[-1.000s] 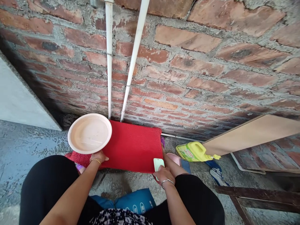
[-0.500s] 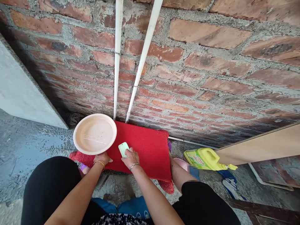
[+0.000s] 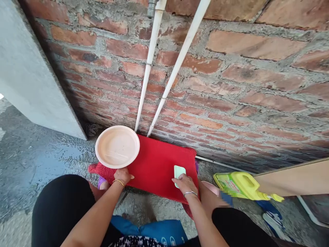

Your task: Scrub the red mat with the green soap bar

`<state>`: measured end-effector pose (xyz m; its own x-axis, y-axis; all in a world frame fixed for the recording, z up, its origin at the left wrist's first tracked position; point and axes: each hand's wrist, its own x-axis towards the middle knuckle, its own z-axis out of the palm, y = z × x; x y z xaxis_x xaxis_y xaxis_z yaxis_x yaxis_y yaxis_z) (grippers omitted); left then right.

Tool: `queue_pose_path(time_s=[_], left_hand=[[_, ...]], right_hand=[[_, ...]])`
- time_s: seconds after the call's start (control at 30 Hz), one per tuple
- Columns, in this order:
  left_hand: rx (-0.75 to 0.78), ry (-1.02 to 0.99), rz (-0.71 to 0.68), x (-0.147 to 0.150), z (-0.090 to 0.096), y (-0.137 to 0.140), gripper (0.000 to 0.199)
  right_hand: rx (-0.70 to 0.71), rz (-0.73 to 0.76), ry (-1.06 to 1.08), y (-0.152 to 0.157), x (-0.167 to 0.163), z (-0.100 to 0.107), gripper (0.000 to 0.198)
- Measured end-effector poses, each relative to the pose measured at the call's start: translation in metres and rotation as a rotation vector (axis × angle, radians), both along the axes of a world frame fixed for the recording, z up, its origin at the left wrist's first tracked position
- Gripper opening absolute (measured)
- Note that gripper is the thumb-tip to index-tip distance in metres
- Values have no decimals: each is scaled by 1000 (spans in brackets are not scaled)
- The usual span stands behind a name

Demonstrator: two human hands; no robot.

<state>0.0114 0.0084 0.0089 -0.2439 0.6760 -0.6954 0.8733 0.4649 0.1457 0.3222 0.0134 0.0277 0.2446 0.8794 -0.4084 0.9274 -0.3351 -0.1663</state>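
Note:
A thick red cloth [image 3: 154, 164] lies stretched flat across a low support, its bunched ends hanging at the sides. My right hand [image 3: 185, 185] grips a pale green, flat block with rounded corners [image 3: 180, 170], pressed against the cloth near its right end; the block's underside is hidden. At the cloth's front edge on the left, my left hand [image 3: 123, 175] is closed on the fabric, thumb pointing right, with its fingers partly hidden. Just beyond that hand, a pale pink basin [image 3: 117, 145] sits on the cloth's left end with a little water in it.
A brick wall [image 3: 200, 99] with two white pipes [image 3: 177, 68] rises behind the cloth. A grey slab [image 3: 38, 75] leans at the left, near wet floor. On the right are a yellow jug [image 3: 240, 185], a tan board [image 3: 295, 175] and a shoe [image 3: 273, 223].
My right hand has slid the pale green block rightward along the red cloth, from its middle to near its right end. My left hand stays at the front edge. The view has shifted slightly.

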Motion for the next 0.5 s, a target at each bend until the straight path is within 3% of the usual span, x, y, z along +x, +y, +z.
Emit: queue_pose_path(time_s=[0.2, 0.3, 0.4, 0.5], left_hand=[[-24, -70, -90, -18, 6, -2, 45], [-47, -79, -134, -25, 6, -3, 42], [-57, -74, -177, -25, 4, -4, 38], [-64, -78, -221, -23, 2, -5, 37]], right_hand=[[-32, -8, 176, 35, -148, -1, 30], [-51, -8, 233, 41, -205, -8, 32], [-74, -10, 240, 39, -221, -15, 32], [-75, 35, 183, 33, -191, -20, 33]])
